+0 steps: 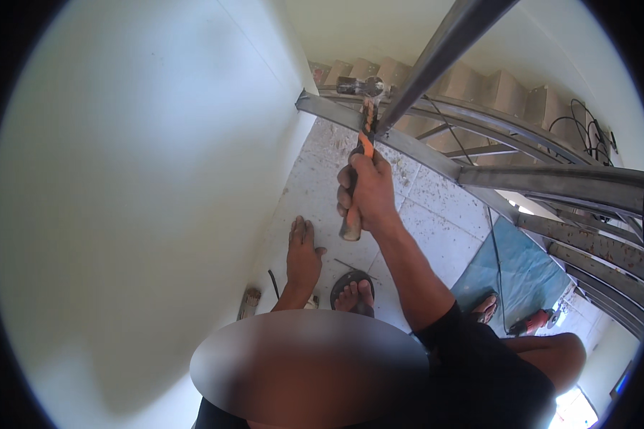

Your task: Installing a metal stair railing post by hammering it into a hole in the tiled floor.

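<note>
My right hand is closed round the handle of a ball-peen hammer, which is wrapped partly in orange. Its dark metal head is at the far end, beside the foot of a slanting metal post and over the flat bottom bar of a metal frame. Whether the head touches the metal I cannot tell. My left hand is empty, palm down with fingers stretched out, low over or on the tiled floor near the white wall.
Beyond the metal frame, stairs run along the wall, with black cables on them. A red angle grinder lies at the right by a teal sheet. A thin rod lies by my sandalled foot.
</note>
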The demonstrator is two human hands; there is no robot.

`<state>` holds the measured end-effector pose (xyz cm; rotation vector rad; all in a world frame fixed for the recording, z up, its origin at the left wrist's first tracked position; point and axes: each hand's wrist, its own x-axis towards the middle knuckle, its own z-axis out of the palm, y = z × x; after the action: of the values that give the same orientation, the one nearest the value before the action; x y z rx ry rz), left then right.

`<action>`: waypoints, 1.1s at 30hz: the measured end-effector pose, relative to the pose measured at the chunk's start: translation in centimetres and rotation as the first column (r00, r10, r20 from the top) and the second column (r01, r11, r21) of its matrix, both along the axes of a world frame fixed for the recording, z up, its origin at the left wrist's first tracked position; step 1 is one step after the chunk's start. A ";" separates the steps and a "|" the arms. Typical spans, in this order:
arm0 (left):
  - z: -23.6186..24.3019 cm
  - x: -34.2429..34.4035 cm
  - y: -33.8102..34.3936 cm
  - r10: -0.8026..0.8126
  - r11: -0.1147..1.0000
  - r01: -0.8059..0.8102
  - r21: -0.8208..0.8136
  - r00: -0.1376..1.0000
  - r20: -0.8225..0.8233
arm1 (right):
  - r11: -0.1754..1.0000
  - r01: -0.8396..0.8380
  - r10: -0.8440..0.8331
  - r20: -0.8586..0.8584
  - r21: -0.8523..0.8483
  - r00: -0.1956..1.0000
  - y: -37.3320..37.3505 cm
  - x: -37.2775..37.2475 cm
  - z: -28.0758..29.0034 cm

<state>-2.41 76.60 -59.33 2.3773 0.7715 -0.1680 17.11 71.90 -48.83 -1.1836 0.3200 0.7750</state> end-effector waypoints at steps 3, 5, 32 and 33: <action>0.0 -0.1 0.0 -0.004 1.000 0.004 0.005 1.000 -0.008 | 0.987 -0.153 0.154 -0.017 0.050 0.988 0.5 -0.3 0.6; 0.1 -0.1 0.0 -0.003 1.000 0.003 0.004 1.000 0.001 | 0.982 -0.183 0.185 -0.032 0.048 0.982 0.3 -0.3 0.9; -0.1 0.2 0.2 0.003 1.000 -0.004 0.004 1.000 0.017 | 0.975 -0.204 0.204 0.005 0.086 0.979 0.4 0.2 0.7; -0.1 0.2 0.1 -0.002 1.000 0.002 -0.002 1.000 0.016 | 0.976 -0.203 0.203 0.005 0.083 0.979 0.3 0.4 0.6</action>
<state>-2.22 76.74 -59.42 2.3746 0.7607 -0.1507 17.49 72.18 -48.18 -1.1481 0.1688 0.9595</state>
